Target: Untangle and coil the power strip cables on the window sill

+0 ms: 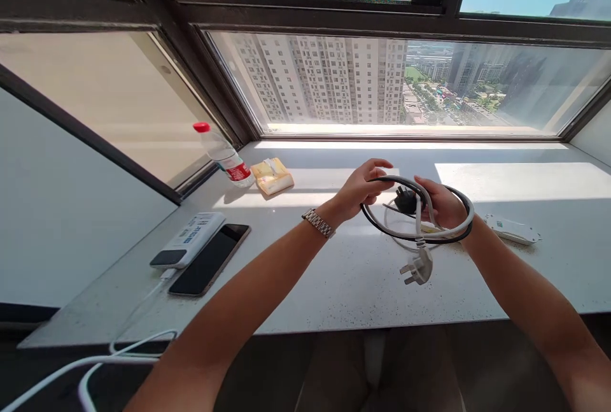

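Note:
Between my two hands, above the white counter (315, 284), is a loose coil made of a white power cord (470, 213) and a black power cord (370, 218). My left hand (363, 188), with a metal watch at its wrist, has thumb and fingers around the coil's left side. On the opposite side, my right hand (446, 207) holds the coil, its fingers partly hidden by the cords. A black plug (405, 200) sits inside the loop near my right fingers. From the coil's lower edge hangs a white three-pin plug (420, 267), prongs pointing left.
A white power strip (513, 229) lies beyond my right forearm. To the left are a phone (210, 260), a white charging block (188, 240) with a cable, a red-capped bottle (229, 160) and a tissue pack (272, 175). Windows border the counter's back and left.

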Motion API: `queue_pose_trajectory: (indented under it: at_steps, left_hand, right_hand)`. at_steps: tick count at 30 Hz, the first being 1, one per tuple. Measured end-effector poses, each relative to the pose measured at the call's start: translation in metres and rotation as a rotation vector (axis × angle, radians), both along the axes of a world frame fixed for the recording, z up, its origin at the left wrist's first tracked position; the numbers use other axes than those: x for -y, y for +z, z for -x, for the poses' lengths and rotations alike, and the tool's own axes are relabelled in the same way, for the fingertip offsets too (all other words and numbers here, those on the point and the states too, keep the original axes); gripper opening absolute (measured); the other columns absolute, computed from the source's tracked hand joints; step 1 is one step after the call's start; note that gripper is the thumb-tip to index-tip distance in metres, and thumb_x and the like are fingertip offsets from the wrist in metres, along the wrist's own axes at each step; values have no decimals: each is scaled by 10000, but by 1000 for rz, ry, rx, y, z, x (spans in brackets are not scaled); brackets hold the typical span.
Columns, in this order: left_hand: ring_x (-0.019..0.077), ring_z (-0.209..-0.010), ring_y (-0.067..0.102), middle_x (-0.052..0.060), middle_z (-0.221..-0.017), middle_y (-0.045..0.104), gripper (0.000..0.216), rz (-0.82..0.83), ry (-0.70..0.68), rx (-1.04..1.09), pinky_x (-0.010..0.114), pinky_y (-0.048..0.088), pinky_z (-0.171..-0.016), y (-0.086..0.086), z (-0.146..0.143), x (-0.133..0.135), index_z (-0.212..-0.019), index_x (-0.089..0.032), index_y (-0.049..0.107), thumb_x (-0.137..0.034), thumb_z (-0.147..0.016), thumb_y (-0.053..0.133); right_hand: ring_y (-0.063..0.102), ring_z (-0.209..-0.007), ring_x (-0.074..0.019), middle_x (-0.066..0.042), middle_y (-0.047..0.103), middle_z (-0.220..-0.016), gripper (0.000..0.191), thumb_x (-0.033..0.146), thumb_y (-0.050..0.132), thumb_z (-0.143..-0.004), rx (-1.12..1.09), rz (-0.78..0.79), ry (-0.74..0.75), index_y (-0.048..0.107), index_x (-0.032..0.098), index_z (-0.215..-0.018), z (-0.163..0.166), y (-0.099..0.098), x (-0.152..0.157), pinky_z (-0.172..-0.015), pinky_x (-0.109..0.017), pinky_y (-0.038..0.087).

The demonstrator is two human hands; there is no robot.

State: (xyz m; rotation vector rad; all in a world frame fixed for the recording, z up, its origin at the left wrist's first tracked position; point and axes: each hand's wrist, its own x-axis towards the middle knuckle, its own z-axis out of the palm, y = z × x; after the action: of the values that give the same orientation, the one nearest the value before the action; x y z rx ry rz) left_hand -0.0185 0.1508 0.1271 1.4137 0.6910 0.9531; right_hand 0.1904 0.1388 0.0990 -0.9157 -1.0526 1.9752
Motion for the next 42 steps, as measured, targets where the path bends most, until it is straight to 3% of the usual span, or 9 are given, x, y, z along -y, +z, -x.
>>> queue_pose_trajectory:
  at_steps: [3, 6, 11, 16, 24, 27, 31, 36, 42]
  left_hand:
    - [19, -475, 261, -68, -701, 378, 415, 119, -119, 69, 173, 152, -414, 13, -3, 0, -985, -193, 589, -256, -624, 785]
    - [19, -466, 261, -76, -654, 340, 367, 200, -68, 109, 164, 142, -407, 18, -14, 2, -899, -180, 575, -237, -601, 782]
    - [50, -500, 336, -65, -640, 365, 395, 356, 7, 81, 172, 188, -409, -3, -41, 3, -782, -189, 488, -314, -575, 801]
    - [52, -507, 252, -79, -564, 263, 546, 82, 308, -217, 193, 194, -458, -23, -45, 4, -588, -195, 307, -397, -604, 813]
    - [64, -389, 339, -59, -447, 373, 554, -48, -79, -680, 216, 213, -382, -1, -17, -4, -549, -193, 413, -537, -540, 846]
    - [144, -454, 540, -4, -465, 499, 553, 57, -86, -713, 242, 392, -420, 2, -13, -7, -563, -184, 450, -553, -512, 859]
    - [209, -732, 682, 101, -715, 676, 521, 200, -53, -356, 322, 547, -676, -12, -10, 13, -652, -143, 568, -615, -610, 783]
    - [234, -1015, 645, 141, -1137, 676, 550, 6, -196, -289, 324, 519, -798, -28, -9, 43, -1119, -174, 643, -544, -720, 726]
    - [123, -509, 496, -4, -643, 631, 398, -407, -118, -775, 223, 322, -494, -18, -12, 42, -1195, -193, 621, -349, -831, 583]
  right_hand:
    - [286, -346, -46, 41, 454, -437, 468, 589, 591, -835, 80, -60, 72, 635, 143, -699, 6, -1, 5, -356, -187, 209]
    - [452, -436, -87, -7, 544, -514, 604, 727, 586, -762, 127, -188, 92, 663, 132, -698, 12, 0, 12, -425, -211, 338]
    - [611, -668, -167, -95, 667, -698, 763, 820, 446, -785, 101, -417, 222, 718, 109, -728, 17, -2, 23, -660, -291, 477]
    - [575, -598, -121, -38, 653, -717, 586, 714, 609, -768, 120, -496, 278, 703, 142, -856, 8, -10, 23, -609, -258, 465]
    - [512, -489, -122, 39, 526, -476, 531, 616, 604, -823, 294, -595, 510, 685, 122, -1002, -8, -9, 24, -586, -268, 447]
    - [440, -437, -100, 58, 488, -468, 556, 603, 599, -823, 294, -573, 567, 676, 117, -1081, -8, -9, 24, -488, -234, 372]
    - [340, -389, -66, 87, 429, -447, 472, 572, 623, -808, 269, -565, 493, 652, 145, -1008, -8, -12, 20, -417, -205, 276]
    - [275, -373, -42, 88, 392, -427, 332, 476, 712, -752, 352, -429, 328, 580, 171, -748, -1, -14, 24, -379, -196, 210]
    - [422, -376, -81, 37, 518, -456, 226, 327, 738, -705, 336, -102, 115, 610, 160, -787, 2, -16, 28, -376, -196, 327]
